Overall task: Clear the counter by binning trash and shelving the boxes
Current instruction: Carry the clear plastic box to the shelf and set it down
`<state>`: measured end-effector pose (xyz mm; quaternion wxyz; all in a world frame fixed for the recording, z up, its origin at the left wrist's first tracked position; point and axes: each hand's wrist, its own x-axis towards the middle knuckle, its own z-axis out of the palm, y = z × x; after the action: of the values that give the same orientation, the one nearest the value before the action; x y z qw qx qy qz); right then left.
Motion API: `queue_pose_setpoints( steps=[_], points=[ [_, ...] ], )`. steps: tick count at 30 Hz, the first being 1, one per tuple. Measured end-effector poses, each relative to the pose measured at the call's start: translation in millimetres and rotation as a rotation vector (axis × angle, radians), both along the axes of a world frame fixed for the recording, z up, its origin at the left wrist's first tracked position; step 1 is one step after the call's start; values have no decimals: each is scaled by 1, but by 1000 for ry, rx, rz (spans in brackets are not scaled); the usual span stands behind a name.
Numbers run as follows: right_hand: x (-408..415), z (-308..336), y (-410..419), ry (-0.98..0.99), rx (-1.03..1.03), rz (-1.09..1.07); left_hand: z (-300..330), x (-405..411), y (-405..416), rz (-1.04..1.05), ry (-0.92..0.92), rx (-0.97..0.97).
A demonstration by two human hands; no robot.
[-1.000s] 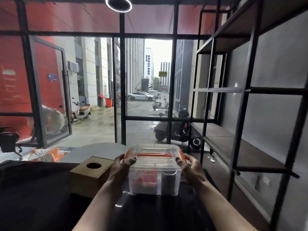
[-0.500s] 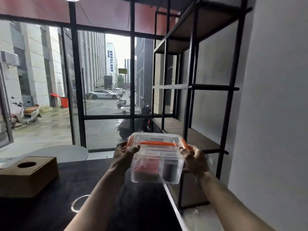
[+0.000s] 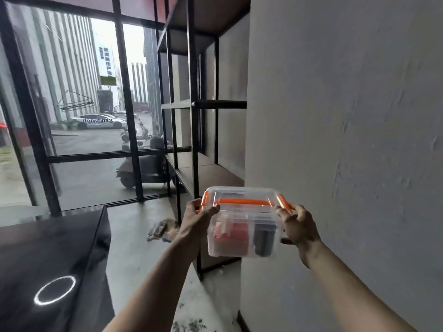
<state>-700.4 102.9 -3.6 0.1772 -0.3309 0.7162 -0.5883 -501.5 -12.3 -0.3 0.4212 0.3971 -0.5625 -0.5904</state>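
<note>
A clear plastic box [image 3: 242, 224] with an orange handle and orange side clips is held in the air between both hands. Red and dark items show through its walls. My left hand [image 3: 197, 219] grips its left end and my right hand [image 3: 298, 226] grips its right end. The box hangs in front of a grey wall corner, just right of the black metal shelf unit [image 3: 195, 140], whose low brown shelf board [image 3: 211, 172] lies behind and above the box.
The black counter [image 3: 55, 255] is at lower left, off to the side of the box. Some small packets [image 3: 160, 230] lie on the concrete floor by the shelf foot. A grey wall [image 3: 347, 140] fills the right side. Glass windows stand behind.
The box has been lifted off the counter and carried right, past the counter's edge, toward the shelf unit and wall. The cardboard box has left the view.
</note>
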Motion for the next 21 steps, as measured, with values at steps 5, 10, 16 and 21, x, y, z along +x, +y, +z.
queue_pose_setpoints(
  steps=[5, 10, 16, 21],
  points=[
    [-47, -10, 3, 16, 20, -34, -11, -54, -4, -20, -17, 24],
    [-74, -21, -41, 20, 45, -3, -25, -79, -45, 4, 7, 40],
    [-96, -36, -151, 31, 81, 95, -44, -90, -135, 103, 14, 33],
    [-102, -37, -275, 34, 73, 197, -56, -94, -248, 249, 35, 29]
  ],
)
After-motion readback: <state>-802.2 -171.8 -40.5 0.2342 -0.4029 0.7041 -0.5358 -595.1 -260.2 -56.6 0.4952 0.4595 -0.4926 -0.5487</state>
